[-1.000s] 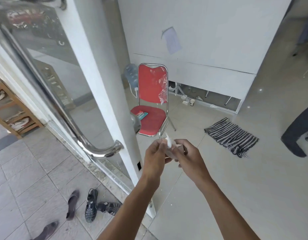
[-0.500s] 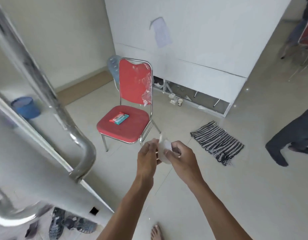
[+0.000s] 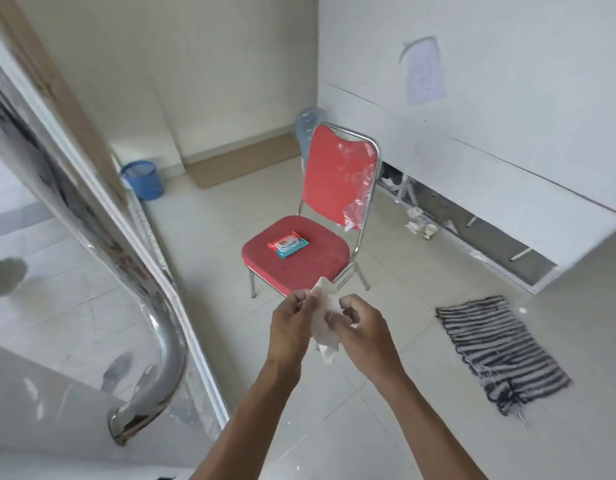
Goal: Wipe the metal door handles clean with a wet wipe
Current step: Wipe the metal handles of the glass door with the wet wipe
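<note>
A crumpled white wet wipe hangs between both hands in the middle of the view. My left hand pinches its left edge and my right hand pinches its right edge. A long shiny metal door handle runs down the glass door at the left and curves into its lower mount, well left of my hands. A red and teal wipe pack lies on the seat of a red chair beyond my hands.
A blue bucket stands by the far wall. A striped black and white mat lies on the tiled floor at the right. A white counter fills the right back, with small litter under it.
The view has swung past the door edge to its inner side, so the handle now sits close at the left. Both hands keep working the wipe, which hangs more unfolded.
</note>
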A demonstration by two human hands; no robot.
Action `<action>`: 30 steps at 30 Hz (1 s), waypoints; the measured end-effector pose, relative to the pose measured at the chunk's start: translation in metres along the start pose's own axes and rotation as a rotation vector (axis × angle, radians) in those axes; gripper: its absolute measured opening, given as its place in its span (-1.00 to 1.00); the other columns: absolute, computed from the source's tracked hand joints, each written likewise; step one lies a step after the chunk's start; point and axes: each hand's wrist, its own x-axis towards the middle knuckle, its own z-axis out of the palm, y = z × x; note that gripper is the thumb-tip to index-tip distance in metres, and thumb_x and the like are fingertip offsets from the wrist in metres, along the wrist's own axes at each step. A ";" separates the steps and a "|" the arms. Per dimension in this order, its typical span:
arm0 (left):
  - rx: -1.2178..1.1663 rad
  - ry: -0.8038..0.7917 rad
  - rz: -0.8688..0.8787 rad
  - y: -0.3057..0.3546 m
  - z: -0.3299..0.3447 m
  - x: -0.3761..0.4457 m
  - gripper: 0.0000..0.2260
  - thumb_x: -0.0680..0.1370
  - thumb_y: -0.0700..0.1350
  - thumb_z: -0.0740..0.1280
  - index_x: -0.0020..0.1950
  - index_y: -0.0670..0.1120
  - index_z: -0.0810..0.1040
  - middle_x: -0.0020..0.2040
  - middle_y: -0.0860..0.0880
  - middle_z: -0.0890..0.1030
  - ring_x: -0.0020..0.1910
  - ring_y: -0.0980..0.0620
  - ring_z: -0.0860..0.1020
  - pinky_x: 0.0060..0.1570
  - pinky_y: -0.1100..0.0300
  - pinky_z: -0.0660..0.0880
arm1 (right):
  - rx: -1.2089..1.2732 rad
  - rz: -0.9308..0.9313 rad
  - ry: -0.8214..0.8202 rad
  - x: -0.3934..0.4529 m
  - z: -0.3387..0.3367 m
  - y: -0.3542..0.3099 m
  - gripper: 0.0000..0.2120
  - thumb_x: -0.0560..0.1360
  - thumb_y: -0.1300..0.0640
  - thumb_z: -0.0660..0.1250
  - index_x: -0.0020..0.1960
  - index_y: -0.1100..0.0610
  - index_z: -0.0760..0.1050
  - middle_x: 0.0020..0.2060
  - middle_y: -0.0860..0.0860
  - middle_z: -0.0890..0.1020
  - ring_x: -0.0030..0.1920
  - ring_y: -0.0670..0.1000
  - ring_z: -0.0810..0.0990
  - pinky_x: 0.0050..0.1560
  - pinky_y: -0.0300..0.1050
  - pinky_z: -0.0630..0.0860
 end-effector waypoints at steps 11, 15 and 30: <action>-0.213 0.445 -0.017 0.026 0.020 0.052 -0.80 0.66 -0.08 0.20 0.08 -0.19 0.51 -0.10 -0.16 0.64 -0.19 -0.03 0.63 -0.26 0.19 0.57 | -0.057 -0.167 -0.392 0.104 -0.014 -0.008 -0.83 0.53 0.13 0.32 -0.21 0.11 0.41 -0.41 -0.10 0.35 -0.39 -0.14 0.33 -0.38 -0.28 0.26; -0.225 0.471 0.015 0.036 0.051 0.059 -0.71 0.58 0.02 0.37 0.16 -0.16 0.51 0.01 -0.19 0.68 -0.02 -0.14 0.67 0.03 -0.08 0.58 | -0.058 -0.176 -0.496 0.136 -0.033 -0.011 -0.86 0.59 0.04 0.28 -0.14 -0.02 0.42 -0.47 -0.15 0.42 -0.50 -0.18 0.37 -0.48 -0.36 0.27; -0.215 0.654 0.012 0.009 0.099 0.116 -0.78 0.64 -0.09 0.25 0.09 -0.18 0.63 -0.13 -0.15 0.62 -0.15 -0.06 0.55 -0.11 0.01 0.48 | -0.081 -0.177 -0.666 0.214 -0.061 0.025 -0.86 0.60 0.10 0.30 -0.11 0.11 0.56 -0.49 -0.14 0.43 -0.48 -0.15 0.33 -0.47 -0.31 0.24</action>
